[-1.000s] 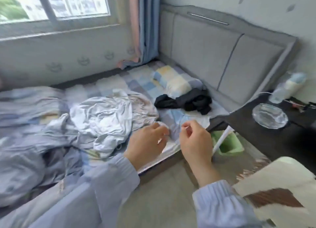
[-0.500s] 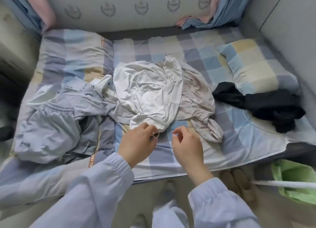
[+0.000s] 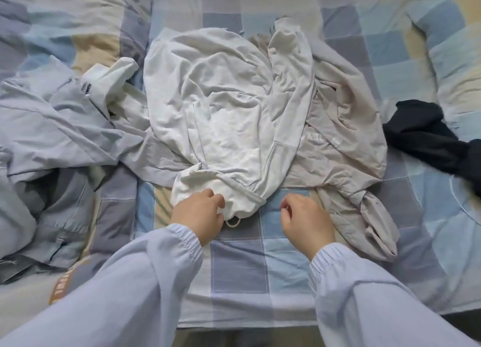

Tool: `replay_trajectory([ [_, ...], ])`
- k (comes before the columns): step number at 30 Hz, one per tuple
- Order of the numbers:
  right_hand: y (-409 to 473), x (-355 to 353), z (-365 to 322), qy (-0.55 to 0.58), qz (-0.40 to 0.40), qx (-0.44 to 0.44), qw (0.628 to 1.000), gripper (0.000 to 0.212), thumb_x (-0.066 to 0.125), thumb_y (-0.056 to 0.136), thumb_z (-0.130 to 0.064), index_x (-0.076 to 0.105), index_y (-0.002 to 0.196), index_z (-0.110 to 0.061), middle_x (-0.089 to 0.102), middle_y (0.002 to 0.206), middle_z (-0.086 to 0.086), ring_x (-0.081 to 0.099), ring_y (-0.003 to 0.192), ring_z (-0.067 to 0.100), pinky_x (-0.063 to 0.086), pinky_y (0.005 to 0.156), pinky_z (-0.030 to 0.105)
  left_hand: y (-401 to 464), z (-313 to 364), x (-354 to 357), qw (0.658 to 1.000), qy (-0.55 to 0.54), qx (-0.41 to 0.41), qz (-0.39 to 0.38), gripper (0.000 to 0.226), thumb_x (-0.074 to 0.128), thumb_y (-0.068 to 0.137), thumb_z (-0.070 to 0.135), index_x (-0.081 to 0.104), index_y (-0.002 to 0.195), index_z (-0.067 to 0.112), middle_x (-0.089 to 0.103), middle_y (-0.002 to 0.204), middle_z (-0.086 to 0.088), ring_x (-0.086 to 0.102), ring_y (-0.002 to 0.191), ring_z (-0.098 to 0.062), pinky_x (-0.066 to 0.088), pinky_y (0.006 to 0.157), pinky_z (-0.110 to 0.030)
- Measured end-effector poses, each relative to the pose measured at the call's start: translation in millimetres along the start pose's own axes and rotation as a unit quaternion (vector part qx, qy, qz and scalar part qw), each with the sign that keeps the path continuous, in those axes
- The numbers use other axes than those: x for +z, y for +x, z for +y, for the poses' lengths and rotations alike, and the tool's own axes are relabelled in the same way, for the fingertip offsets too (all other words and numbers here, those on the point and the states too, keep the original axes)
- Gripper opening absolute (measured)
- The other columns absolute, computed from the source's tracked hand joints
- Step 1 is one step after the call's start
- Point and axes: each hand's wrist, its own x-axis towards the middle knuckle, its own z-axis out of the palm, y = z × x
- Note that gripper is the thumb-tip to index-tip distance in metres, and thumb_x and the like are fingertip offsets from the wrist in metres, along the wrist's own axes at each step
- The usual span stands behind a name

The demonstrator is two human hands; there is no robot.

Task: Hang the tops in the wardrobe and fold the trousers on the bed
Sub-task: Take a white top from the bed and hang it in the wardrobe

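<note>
My left hand (image 3: 200,213) sits at the near end of the white garment (image 3: 221,112), its fingers curled on the bunched hem, just beside a small pale loop (image 3: 232,222) that hangs out from under the cloth. I judge this as a grip on the fabric, though the fingertips are partly hidden in the folds. My right hand (image 3: 305,220) is apart from it, over the bare checked sheet, loosely curled and holding nothing — it touches no garment that I can see.

The relation that matters for me: the white garment lies straight ahead of both hands, and its long axis runs from the near edge of the bed (image 3: 239,268) toward the far edge, away from me. The left hand is already on it; the right hand is a little to the side of its hem, near but not touching. So I think the right hand must go a bit to the left and forward to take the other part of the hem before I lift.

Under and to the right of the white one lies a beige garment (image 3: 346,148), partly covered by it — this could come up together. Further right is a dark garment (image 3: 426,138), and toward the left edge a pale blue heap (image 3: 52,117).
</note>
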Motion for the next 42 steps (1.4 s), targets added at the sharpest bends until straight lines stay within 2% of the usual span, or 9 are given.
replay_trajectory([
  [10, 78, 120, 31, 0.007, -0.057, -0.012, 0.998, 0.022, 0.043, 0.091, -0.021, 0.054, 0.110, -0.021, 0.053, 0.115, -0.007, 0.047, 0.111, 0.016, 0.039, 0.083, 0.029, 107, 0, 109, 0.988, 0.066, 0.112, 0.088, 0.074, 0.080, 0.051, 0.043, 0.058, 0.119, 0.022, 0.058, 0.126, 0.002, 0.051, 0.123, -0.023, 0.042, 0.097, -0.047],
  [14, 82, 132, 32, 0.018, -0.077, -0.013, 0.997, 0.030, 0.046, 0.089, -0.022, 0.047, 0.119, -0.022, 0.047, 0.123, -0.006, 0.045, 0.116, 0.016, 0.043, 0.090, 0.030, 127, -3, 106, 0.986, 0.114, 0.111, 0.049, 0.052, 0.065, 0.077, 0.031, 0.048, 0.125, 0.019, 0.052, 0.127, -0.001, 0.041, 0.128, -0.024, 0.013, 0.114, -0.050],
  [16, 79, 130, 27, 0.015, -0.069, -0.024, 0.997, 0.035, 0.048, 0.088, -0.021, 0.042, 0.122, -0.023, 0.043, 0.124, -0.006, 0.043, 0.116, 0.016, 0.042, 0.090, 0.029, 125, -3, 95, 0.975, 0.175, 0.136, 0.027, 0.028, 0.052, 0.085, 0.020, 0.047, 0.113, 0.024, 0.059, 0.114, 0.001, 0.050, 0.114, -0.023, 0.023, 0.107, -0.040],
  [19, 70, 122, 19, 0.001, -0.067, -0.044, 0.997, 0.041, 0.057, 0.081, -0.019, 0.047, 0.120, -0.029, 0.042, 0.117, -0.005, 0.044, 0.110, 0.019, 0.041, 0.086, 0.029, 99, -5, 80, 0.968, 0.173, 0.175, -0.046, 0.037, 0.043, 0.089, 0.017, 0.043, 0.126, 0.021, 0.061, 0.110, -0.002, 0.059, 0.099, -0.028, 0.035, 0.076, -0.033],
  [22, 58, 107, 4, -0.043, -0.039, -0.109, 0.992, 0.031, 0.079, 0.048, -0.021, 0.064, 0.072, -0.032, 0.055, 0.090, -0.006, 0.057, 0.079, 0.020, 0.047, 0.061, 0.030, 63, -10, 64, 0.977, 0.092, 0.175, -0.082, 0.023, 0.041, 0.093, 0.025, 0.051, 0.114, 0.023, 0.057, 0.111, 0.000, 0.055, 0.102, -0.026, 0.031, 0.070, -0.031],
  [33, 26, -90, -82, -0.134, 0.061, -0.221, 0.964, 0.039, 0.079, 0.024, -0.034, 0.054, 0.052, -0.026, 0.053, 0.054, -0.013, 0.053, 0.054, 0.007, 0.036, 0.056, 0.018, -33, -11, -138, 0.992, 0.036, 0.095, 0.074, 0.034, 0.035, 0.090, 0.043, 0.057, 0.103, 0.021, 0.062, 0.106, -0.001, 0.057, 0.103, -0.025, 0.041, 0.078, -0.030],
  [37, -10, -190, -128, -0.163, 0.144, -0.206, 0.954, 0.050, 0.079, 0.007, -0.022, 0.048, 0.046, -0.023, 0.043, 0.037, -0.003, 0.031, 0.035, 0.008, 0.019, 0.044, 0.016, -95, -11, -236, 0.960, 0.069, 0.149, 0.226, 0.027, 0.050, 0.075, 0.047, 0.064, 0.073, 0.024, 0.061, 0.071, 0.009, 0.065, 0.062, -0.014, 0.043, 0.048, -0.018],
  [39, -27, -244, -149, -0.174, 0.204, -0.188, 0.945, 0.051, 0.080, 0.010, -0.012, 0.049, 0.050, -0.022, 0.042, 0.035, 0.000, 0.029, 0.031, 0.011, 0.021, 0.039, 0.018, -127, -14, -285, 0.959, 0.086, 0.114, 0.244, 0.021, 0.076, 0.061, 0.030, 0.064, 0.077, 0.023, 0.062, 0.075, 0.006, 0.067, 0.062, -0.018, 0.046, 0.049, -0.021],
  [42, -63, -331, -183, -0.120, 0.272, -0.150, 0.943, 0.037, 0.081, 0.047, -0.006, 0.056, 0.072, -0.015, 0.055, 0.050, 0.002, 0.052, 0.040, 0.019, 0.032, 0.039, 0.022, -181, -14, -360, 0.934, 0.068, 0.072, 0.343, 0.024, 0.068, 0.073, 0.015, 0.065, 0.094, 0.026, 0.064, 0.096, 0.005, 0.067, 0.083, -0.022, 0.047, 0.064, -0.025],
])
